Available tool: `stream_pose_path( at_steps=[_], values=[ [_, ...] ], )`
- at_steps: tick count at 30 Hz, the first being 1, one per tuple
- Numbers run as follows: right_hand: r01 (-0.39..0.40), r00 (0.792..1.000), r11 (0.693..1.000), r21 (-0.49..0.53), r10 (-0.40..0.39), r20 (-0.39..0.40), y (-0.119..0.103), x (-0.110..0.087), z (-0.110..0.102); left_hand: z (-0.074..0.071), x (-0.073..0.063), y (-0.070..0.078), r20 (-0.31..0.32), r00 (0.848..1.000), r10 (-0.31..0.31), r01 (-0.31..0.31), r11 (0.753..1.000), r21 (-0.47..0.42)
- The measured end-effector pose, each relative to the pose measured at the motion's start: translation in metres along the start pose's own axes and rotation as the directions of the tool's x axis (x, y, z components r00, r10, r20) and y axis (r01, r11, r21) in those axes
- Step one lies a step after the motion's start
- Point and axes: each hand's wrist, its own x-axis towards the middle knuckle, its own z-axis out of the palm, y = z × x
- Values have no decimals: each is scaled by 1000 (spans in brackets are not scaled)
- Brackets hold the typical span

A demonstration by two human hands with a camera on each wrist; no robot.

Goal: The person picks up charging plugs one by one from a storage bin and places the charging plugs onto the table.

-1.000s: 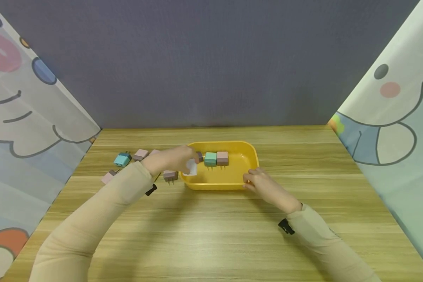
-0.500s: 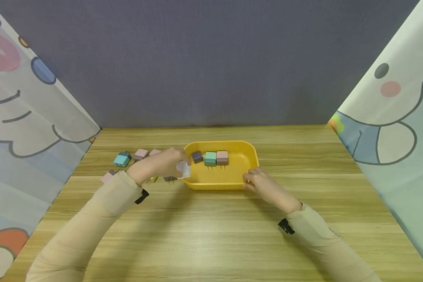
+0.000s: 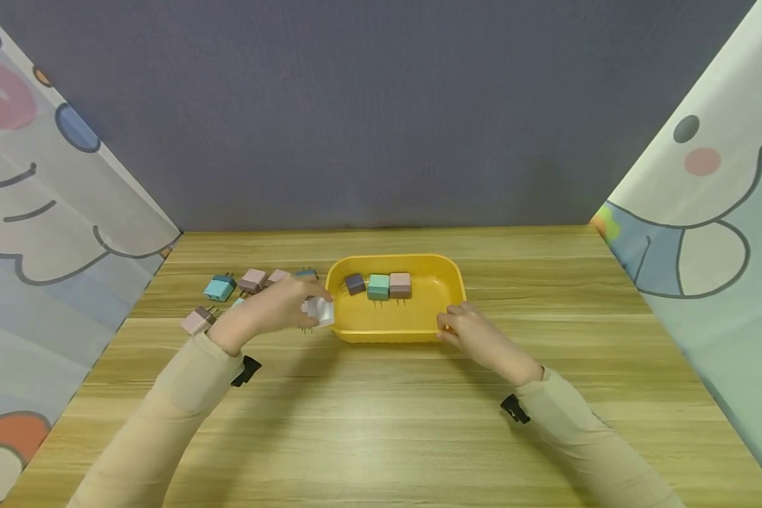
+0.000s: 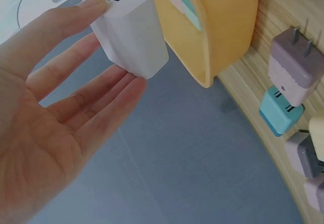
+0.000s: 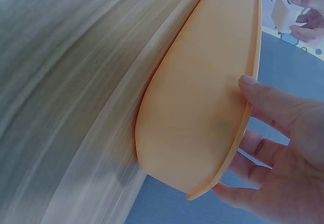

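Observation:
My left hand (image 3: 269, 310) pinches a white charger plug (image 4: 134, 32) between thumb and fingers, just off the left end of a yellow plastic tray (image 3: 428, 310). A USB slot shows on the plug's end in the left wrist view. My right hand (image 3: 482, 342) grips the tray's front right rim, thumb on the outside wall and fingers over the edge in the right wrist view. Inside the tray lie a dark purple charger (image 3: 355, 284), a green charger (image 3: 378, 287) and a pink charger (image 3: 401, 285).
Left of the tray, several chargers lie on the wooden table (image 3: 381, 423), among them a blue one (image 3: 220, 287) and pink ones (image 3: 198, 320). My left hand hides part of this group. A grey panel (image 3: 381, 141) stands behind the table.
My left hand has moved left with the white charger plug, from over the tray's left end to beside its rim. The right hand keeps its place on the rim.

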Motion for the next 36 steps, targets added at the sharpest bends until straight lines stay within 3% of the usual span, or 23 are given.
stream_pose_path(
  at_steps=[7,14,19,30,36],
  values=[
    [-9,1000,1000,9,9,5,0,0,0,5,-9,-5,-50,999,14,-13,1000,9],
    [-7,1000,1000,4,7,10,0,0,0,10,-21,-9,-22,998,-61,60,998,-26],
    [-3,1000,1000,4,3,0,0,0,0,14,-26,-12,-4,997,-79,79,997,-23],
    [-6,1000,1000,-8,6,-3,0,0,-1,26,-22,-15,3,1000,-29,29,1000,-5],
    [-6,1000,1000,-11,6,4,-1,0,-1,33,-20,-16,50,998,-46,46,999,2]
  ],
)
